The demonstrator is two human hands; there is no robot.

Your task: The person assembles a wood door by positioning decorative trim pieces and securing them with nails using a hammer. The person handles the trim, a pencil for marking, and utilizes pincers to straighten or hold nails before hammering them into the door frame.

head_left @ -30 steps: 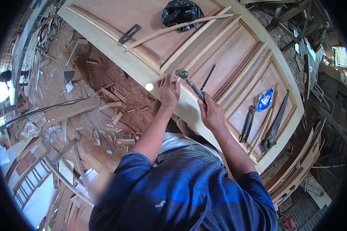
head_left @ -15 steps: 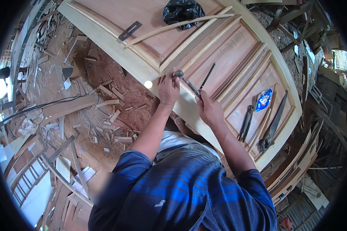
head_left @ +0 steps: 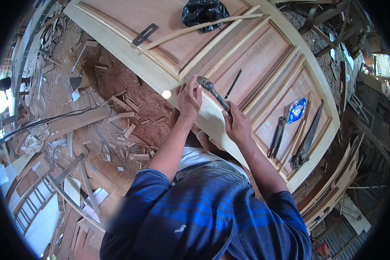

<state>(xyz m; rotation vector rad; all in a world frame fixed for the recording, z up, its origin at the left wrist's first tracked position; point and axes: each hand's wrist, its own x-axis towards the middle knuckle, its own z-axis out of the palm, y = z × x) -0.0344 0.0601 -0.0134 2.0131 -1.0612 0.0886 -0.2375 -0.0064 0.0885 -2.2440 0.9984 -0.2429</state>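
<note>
Hammer (head_left: pixel 212 90) lower beside left hand (head_left: pixel 189 98); blue packet (head_left: pixel 297 110) on door panel (head_left: pixel 264 65)

hammer (head_left: pixel 213 92) grip end hidden in right hand (head_left: pixel 236 125) | left hand (head_left: pixel 189 99) fingertips' contents too small to tell

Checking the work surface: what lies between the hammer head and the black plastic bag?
In the head view, only a long thin wooden strip crosses between hammer and bag.

Daylight is bright and even, shadows soft. Glare whitens the left rim (fisheye bending is strongest there). Focus is sharp.
</note>
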